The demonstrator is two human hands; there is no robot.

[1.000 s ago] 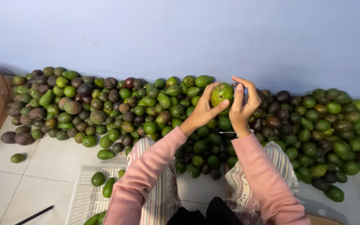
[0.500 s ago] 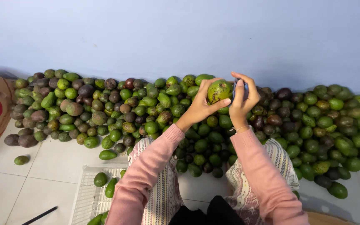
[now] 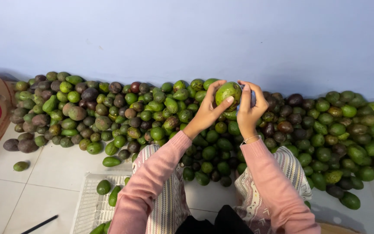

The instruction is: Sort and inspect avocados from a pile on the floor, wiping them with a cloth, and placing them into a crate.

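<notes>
Head view: one avocado (image 3: 227,92), two hands.

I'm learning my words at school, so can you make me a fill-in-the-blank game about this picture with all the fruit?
1. The left hand and the right hand hold up one ____ avocado.
2. The big pile of avocados lies on the floor along a pale ____ wall.
3. The white crate at the lower left has ____ avocados in it.
4. Both sleeves are ____.

Missing words: green; blue; green; pink
</notes>
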